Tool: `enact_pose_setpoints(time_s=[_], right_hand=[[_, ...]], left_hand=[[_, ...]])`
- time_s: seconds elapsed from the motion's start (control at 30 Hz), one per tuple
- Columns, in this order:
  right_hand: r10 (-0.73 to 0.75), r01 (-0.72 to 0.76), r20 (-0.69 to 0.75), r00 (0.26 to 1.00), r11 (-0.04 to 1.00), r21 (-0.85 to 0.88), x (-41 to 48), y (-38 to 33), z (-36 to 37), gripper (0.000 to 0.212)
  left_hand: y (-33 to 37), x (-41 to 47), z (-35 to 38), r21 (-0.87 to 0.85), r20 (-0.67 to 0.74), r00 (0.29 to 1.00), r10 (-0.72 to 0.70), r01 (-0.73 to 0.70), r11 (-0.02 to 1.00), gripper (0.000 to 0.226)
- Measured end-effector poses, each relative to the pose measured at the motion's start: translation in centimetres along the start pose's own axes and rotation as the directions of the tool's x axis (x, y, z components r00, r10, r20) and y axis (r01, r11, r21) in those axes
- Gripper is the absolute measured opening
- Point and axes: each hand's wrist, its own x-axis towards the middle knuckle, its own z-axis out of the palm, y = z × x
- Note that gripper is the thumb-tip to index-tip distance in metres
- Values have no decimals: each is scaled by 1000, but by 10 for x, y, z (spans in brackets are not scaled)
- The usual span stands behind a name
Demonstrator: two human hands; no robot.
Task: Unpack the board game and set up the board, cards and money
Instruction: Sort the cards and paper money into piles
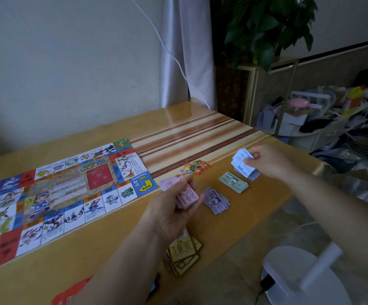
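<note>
The paper game board point(53, 194) lies unfolded and flat on the left half of the wooden table point(200, 133). My left hand point(174, 210) holds a bundle of pink play money point(188, 198) just right of the board's near corner. My right hand point(266, 161) grips a fan of light blue notes point(241, 161) above a small blue pile near the table's right edge. A green money pile point(233, 182) and a purple money pile point(216, 200) lie between my hands. Yellow-bordered cards point(184, 254) sit stacked under my left forearm.
Small coloured star-shaped tokens point(195, 167) lie behind the money piles. A red object point(73, 291) pokes out at the table's front edge. A white fan base point(299, 276) stands on the floor to the right. A plant stand point(269, 84) and clutter point(344, 119) fill the far right.
</note>
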Motion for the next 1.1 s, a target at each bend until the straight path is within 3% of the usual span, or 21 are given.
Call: enact_pose_setpoints(time_s=[0.17, 0.27, 0.33, 0.37, 0.43, 0.5, 0.57, 0.67, 0.9, 1.1], right_hand=[[-30, 37, 35, 999, 972, -232, 6, 12, 12, 29], [-33, 46, 36, 999, 878, -477, 7, 17, 15, 37], [-45, 37, -3, 999, 856, -516, 5, 17, 16, 45], [-49, 28, -38, 998, 901, -433, 2, 12, 15, 47], [-54, 47, -72, 996, 994, -100, -10, -6, 9, 41], [-122, 116, 20, 992, 977, 180, -29, -34, 4, 30], [-199, 136, 162, 967, 931, 338, -51, -57, 4, 20], [-203, 105, 242, 949, 925, 365, -67, -67, 18, 18], [-142, 4, 209, 968, 835, 550, -70, -61, 38, 14], [-80, -35, 157, 984, 785, 618, -69, -57, 42, 13]], left_hand=[[1, -8, 3, -102, 110, 994, 26, -15, 995, 25], [2, -8, 2, -131, 187, 981, 43, -18, 991, 43], [2, -8, -1, -118, 231, 972, 44, -17, 993, 48], [2, -8, -2, -108, 246, 968, 43, -17, 994, 49], [1, -6, -4, -87, 265, 963, 42, -19, 996, 47], [-2, -2, -6, -25, 274, 960, 50, -45, 999, 45], [-5, 0, -6, 55, 293, 954, 70, -89, 994, 42], [-7, -1, -6, 127, 338, 937, 85, -135, 983, 36], [-9, -1, -9, 286, 271, 954, 130, -209, 935, 20], [-9, -1, -9, 275, 260, 956, 133, -206, 939, 19]])
